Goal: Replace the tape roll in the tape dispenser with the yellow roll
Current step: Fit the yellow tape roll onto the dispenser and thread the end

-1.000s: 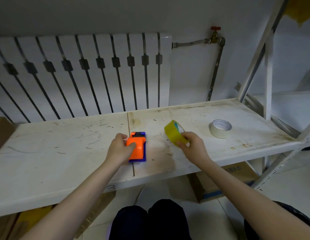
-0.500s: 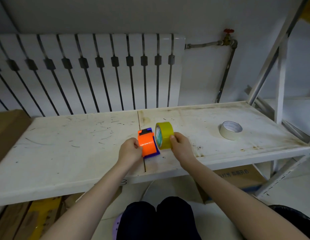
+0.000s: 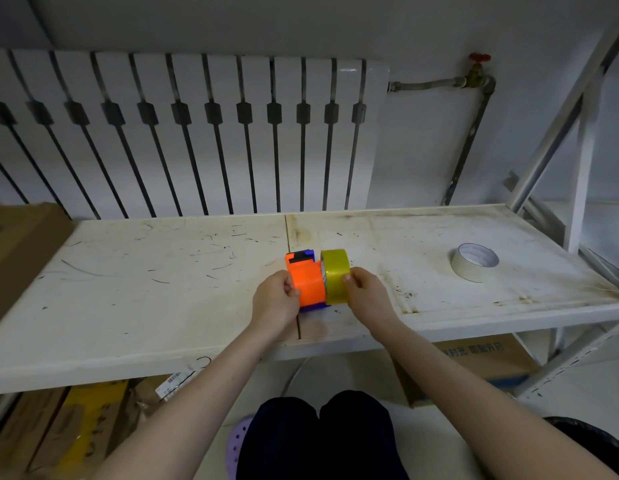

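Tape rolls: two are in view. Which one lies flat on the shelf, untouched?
The white roll, lying flat far right on the shelf. The yellow roll stands on edge, gripped by the right hand.

1. The light is dim, cool and even, with a grey cast on the wall.
2. A small glare patch sits on the top right corner of the radiator (image 3: 197, 133).
3. Soft, faint shadows lie under the hands on the shelf (image 3: 128, 289); below the shelf it is dark.
4. Wide-angle distortion bends the radiator bars and shelf edge, most strongly left of the radiator.
5. Focus is fairly sharp mid-frame; the forearms nearest the camera look soft.
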Demonstrator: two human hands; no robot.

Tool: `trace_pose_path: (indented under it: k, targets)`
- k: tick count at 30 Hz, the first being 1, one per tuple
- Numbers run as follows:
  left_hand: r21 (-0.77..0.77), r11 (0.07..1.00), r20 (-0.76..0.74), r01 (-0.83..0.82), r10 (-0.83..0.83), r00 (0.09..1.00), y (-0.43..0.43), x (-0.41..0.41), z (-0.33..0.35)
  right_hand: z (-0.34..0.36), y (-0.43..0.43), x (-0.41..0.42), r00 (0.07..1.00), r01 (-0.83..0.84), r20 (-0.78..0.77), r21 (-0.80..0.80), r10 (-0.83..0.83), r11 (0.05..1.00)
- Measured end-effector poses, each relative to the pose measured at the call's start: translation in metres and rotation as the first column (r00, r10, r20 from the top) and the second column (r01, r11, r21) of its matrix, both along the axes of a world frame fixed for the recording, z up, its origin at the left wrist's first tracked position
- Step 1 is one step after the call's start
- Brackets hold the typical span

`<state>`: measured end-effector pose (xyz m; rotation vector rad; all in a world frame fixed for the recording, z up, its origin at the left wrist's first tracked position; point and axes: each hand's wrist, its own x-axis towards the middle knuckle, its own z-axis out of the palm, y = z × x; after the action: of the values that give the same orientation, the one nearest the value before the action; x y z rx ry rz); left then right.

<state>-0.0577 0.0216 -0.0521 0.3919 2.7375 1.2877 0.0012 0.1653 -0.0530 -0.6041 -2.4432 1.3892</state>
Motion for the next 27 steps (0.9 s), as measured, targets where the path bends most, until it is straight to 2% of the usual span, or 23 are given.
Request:
trace_pose_path:
  k: [6,16,24,27]
  targets:
    - [-0.084,0.994,-0.05,0.064,-0.068,0.996,0.003,0.003,-0.002,-0.001,0.002,-0.008,0.996,0.013,0.09,-0.151,0.001,0.988]
    - [-0.059,0.998,-0.095,0.03,-0.035,0.995,0.0,-0.002,-0.005,-0.003,-0.001,0.002,0.994,-0.045,0.095,-0.151,0.06,0.987]
    - [-0.121,0.992,-0.152,0.019,-0.037,0.988,0.001,-0.002,0.001,0.006,-0.002,0.002,0.976,-0.089,0.183,-0.16,0.118,0.983]
    - [-0.168,0.985,-0.16,0.033,-0.06,0.985,0.006,-0.001,0.004,0.004,-0.008,0.001,0.977,-0.102,0.175,-0.096,0.118,0.99]
